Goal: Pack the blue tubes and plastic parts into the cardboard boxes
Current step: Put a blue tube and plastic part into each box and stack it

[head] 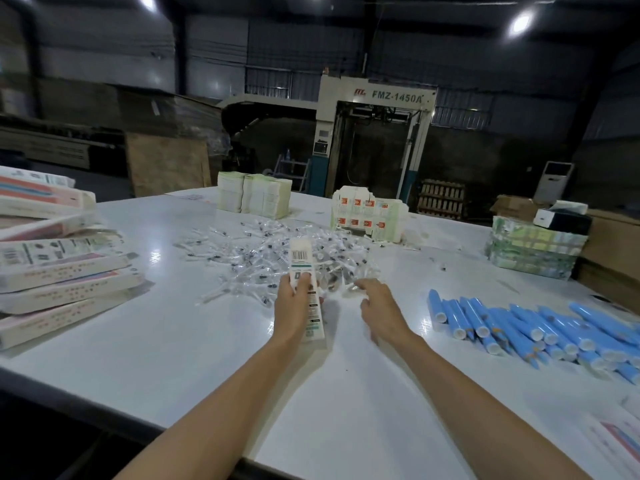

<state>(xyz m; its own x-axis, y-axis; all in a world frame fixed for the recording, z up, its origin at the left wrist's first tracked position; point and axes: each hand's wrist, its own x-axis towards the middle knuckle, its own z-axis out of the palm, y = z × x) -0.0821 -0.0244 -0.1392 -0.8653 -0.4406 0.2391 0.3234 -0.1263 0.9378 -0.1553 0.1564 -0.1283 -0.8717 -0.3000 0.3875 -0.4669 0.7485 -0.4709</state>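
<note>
Grips slim carton (313, 308) in left hand (292, 306), long axis running away, barcode end toward plastic parts (263, 251), right hand (377, 306) loose-fingered.

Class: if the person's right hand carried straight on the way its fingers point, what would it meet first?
Probably the pile of clear-wrapped plastic parts: the right hand points forward and slightly left at its near edge, seemingly almost touching it, though depth is unclear.

Blue tubes (519, 323) with white caps lie heaped near the right edge of the counter (173, 341). Clear plastic parts (263, 251) spread in its middle. The left hand (292, 308) grips one narrow white box (302, 258) at their near side.
</note>
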